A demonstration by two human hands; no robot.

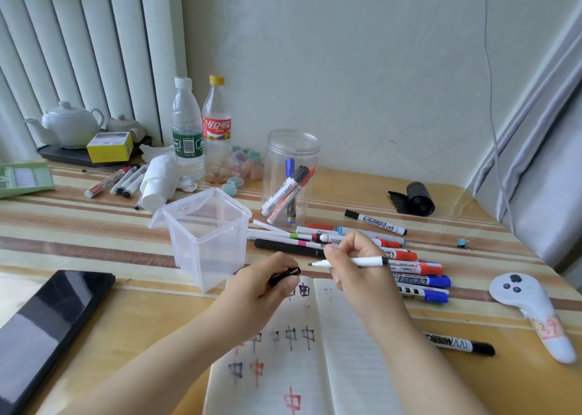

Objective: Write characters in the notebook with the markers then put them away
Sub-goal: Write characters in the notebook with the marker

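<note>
An open notebook (343, 361) lies at the front of the table, its left page carrying several black, red and purple characters. Over its top edge my right hand (356, 266) pinches a thin white marker (362, 261), uncapped, tip pointing left. My left hand (267, 284) grips the marker's black cap (285, 276), a short gap from the tip. Several loose markers (415, 271) lie in a pile just behind and right of my right hand. A round clear jar (291, 150) holds three markers upright.
A square clear tub (208, 238) with a hinged lid stands left of the hands. A black phone (47, 329) lies front left, a white controller (532, 314) right, another marker (459, 344) beside the notebook. Bottles (201, 131), tissue roll, teapot and more markers (116, 180) sit behind.
</note>
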